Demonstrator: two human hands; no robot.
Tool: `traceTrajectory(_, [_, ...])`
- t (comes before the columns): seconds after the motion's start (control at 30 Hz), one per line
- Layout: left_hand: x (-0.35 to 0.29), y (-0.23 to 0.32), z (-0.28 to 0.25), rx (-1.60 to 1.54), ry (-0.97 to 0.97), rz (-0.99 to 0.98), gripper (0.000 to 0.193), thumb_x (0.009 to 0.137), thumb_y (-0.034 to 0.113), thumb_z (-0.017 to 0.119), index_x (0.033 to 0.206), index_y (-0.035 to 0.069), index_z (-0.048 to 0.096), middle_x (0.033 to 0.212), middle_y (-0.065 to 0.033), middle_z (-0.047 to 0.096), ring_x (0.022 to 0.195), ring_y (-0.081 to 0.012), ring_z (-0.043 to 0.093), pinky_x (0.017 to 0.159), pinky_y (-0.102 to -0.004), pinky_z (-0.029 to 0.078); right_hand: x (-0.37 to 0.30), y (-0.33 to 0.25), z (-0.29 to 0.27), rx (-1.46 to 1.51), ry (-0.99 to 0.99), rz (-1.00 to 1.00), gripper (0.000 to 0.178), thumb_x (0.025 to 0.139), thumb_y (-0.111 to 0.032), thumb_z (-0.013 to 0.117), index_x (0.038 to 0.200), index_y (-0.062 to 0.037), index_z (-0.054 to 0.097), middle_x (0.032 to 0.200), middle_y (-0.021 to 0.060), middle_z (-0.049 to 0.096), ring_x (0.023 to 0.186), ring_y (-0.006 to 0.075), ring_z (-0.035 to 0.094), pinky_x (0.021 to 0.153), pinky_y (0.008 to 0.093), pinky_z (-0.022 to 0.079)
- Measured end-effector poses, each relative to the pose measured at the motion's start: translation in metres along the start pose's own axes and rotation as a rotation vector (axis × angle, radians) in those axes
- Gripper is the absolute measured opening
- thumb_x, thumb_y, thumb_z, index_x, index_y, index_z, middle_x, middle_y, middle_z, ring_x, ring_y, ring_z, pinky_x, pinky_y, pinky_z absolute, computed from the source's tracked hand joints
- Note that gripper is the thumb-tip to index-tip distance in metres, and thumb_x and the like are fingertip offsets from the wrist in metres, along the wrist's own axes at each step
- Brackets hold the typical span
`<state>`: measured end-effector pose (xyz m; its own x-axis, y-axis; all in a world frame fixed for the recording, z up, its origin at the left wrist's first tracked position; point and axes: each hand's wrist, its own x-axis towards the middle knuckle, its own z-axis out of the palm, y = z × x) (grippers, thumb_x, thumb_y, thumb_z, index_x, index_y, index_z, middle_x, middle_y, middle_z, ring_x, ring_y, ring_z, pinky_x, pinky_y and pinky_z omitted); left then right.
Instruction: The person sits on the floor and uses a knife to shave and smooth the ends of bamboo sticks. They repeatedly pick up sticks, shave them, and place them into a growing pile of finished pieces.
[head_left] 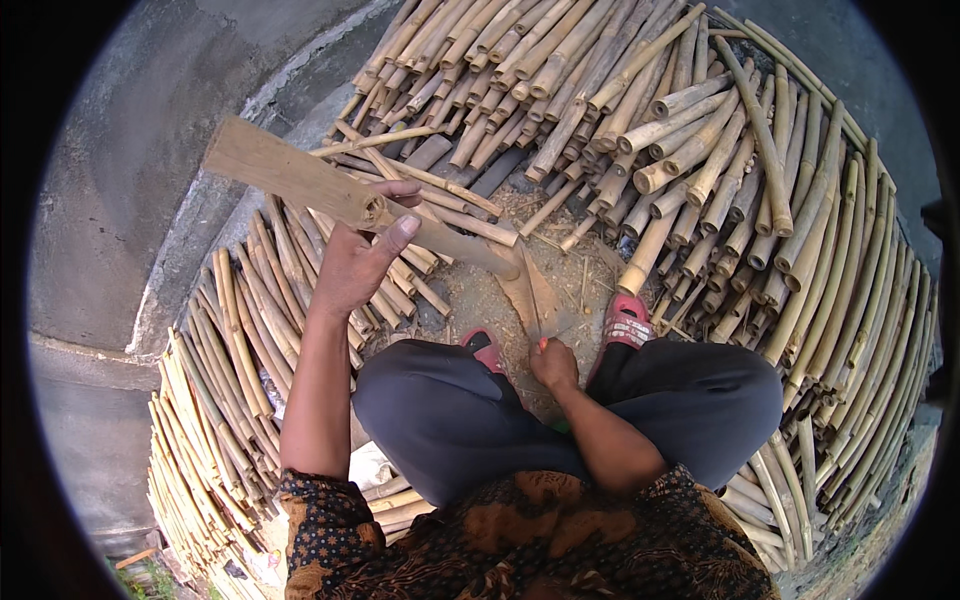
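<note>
My left hand [365, 255] is closed around a long piece of light brown wood [285, 175] with a round knot near the thumb. The piece slants from the upper left down to the middle, its far left end raised and wide. Low between my knees, my right hand [553, 365] grips the handle of a long-bladed knife [535, 300], and a bit of orange-red shows at the fist. Its blade points away from me and meets the lower right end of the wood. The blade's exact shape is hard to make out against the brown ground.
Stacked bamboo poles [640, 110] curve round the far side and right. More poles [245, 330] lie on the left beside a grey concrete wall [110, 200]. Wood shavings [570, 275] litter the ground before my feet in red sandals [627, 318].
</note>
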<state>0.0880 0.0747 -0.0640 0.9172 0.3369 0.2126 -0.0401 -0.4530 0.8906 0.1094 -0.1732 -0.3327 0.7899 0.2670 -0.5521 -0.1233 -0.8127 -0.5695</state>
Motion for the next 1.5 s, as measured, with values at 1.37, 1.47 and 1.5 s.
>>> traceTrajectory(1.37, [-0.585,-0.160,-0.026,0.750,-0.118,-1.598,0.052,0.081,0.020,0.078,0.129,0.008,0.062,0.136,-0.0101,0.055,0.137,-0.0267,0.046,0.105,-0.0407,0.051,0.011,0.045,0.022,-0.272,-0.174,-0.035,0.039,0.090,-0.032,0.060,0.105,0.0023,0.071,0.103,0.0277,0.071,0.098,0.0445,0.070,0.089,0.0491,0.054])
traceTrajectory(1.47, [-0.595,-0.163,-0.017,0.728,0.036,-1.632,0.051,0.082,0.017,0.076,0.130,0.006,0.061,0.136,-0.0107,0.055,0.137,-0.0274,0.047,0.106,-0.0400,0.051,0.013,0.038,0.024,-0.299,-0.181,-0.038,0.039,0.090,-0.032,0.060,0.105,0.0026,0.070,0.102,0.0277,0.071,0.097,0.0443,0.070,0.089,0.0492,0.054])
traceTrajectory(1.5, [-0.597,-0.165,-0.016,0.748,0.065,-1.633,0.042,0.085,0.017,0.070,0.125,0.004,0.064,0.134,-0.0118,0.056,0.136,-0.0278,0.048,0.105,-0.0399,0.052,0.014,0.036,0.024,-0.310,-0.188,-0.039,0.039,0.090,-0.032,0.060,0.105,0.0027,0.070,0.102,0.0276,0.071,0.097,0.0443,0.070,0.089,0.0492,0.054])
